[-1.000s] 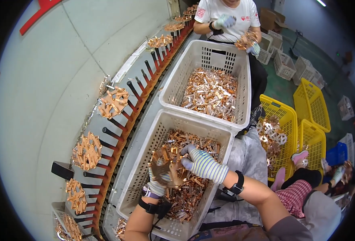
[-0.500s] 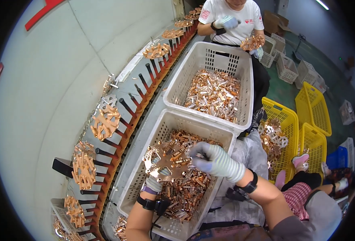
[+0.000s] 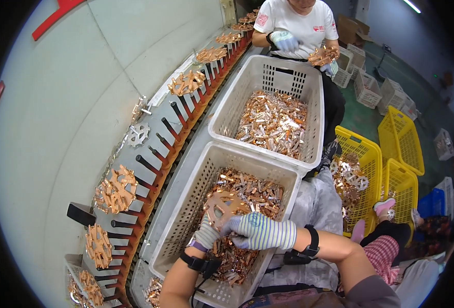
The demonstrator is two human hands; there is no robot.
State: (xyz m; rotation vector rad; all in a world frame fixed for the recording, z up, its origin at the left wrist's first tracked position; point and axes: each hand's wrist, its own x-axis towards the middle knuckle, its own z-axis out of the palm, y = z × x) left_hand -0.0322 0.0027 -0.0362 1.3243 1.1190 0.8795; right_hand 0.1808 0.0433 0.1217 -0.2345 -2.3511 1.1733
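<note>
My left hand [image 3: 207, 234], in a pale knitted glove, is closed on the near edge of a copper-coloured disc [image 3: 226, 200] with cut-out openings. The disc is tilted over a pale perforated crate [image 3: 186, 226] filled with small copper-coloured metal pieces [image 3: 247, 187]. Against the disc's near right edge sits my right hand [image 3: 263, 231], in a striped glove, its fingers curled inward. What lies between those fingertips is hidden by the glove.
A second pale crate [image 3: 316, 118] of metal pieces stands beyond. Left runs a conveyor of dark-tipped posts [image 3: 173, 128] bearing copper-coloured discs [image 3: 116, 190]. Across from me, a person [image 3: 301, 25] holds a similar piece [image 3: 323, 55]. Yellow crates [image 3: 363, 141] stand at right.
My right hand has moved down and left onto the disc's near edge. The disc has turned and tilted. Posts and discs on the conveyor have shifted toward me; the other person's raised hand has lowered.
</note>
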